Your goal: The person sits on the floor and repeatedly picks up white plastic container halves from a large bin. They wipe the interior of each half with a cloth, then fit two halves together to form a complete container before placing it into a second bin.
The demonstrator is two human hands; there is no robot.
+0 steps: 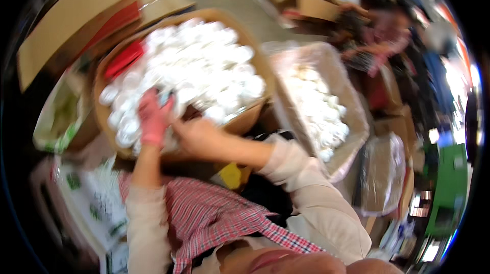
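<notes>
My left hand [154,118], in a pink glove, is over the near left part of a large cardboard box [263,64] heaped with small white, shiny, rounded pieces [196,64]. Its fingers are closed around something small and pale that blur keeps me from naming. Close beside it, my bare right hand [196,137] is also closed, its fingertips near the glove; what it grips is hidden. A dark reddish-brown patch shows just beyond the right hand. A red object [125,60] lies at the left of the heap.
To the right stands a plastic-lined box [352,105] with more white pieces. An open bag [61,110] and a printed white sack [97,202] are at left. Cardboard [76,13] rises at far left. At the far right another person [385,34] works beside open cartons [316,7].
</notes>
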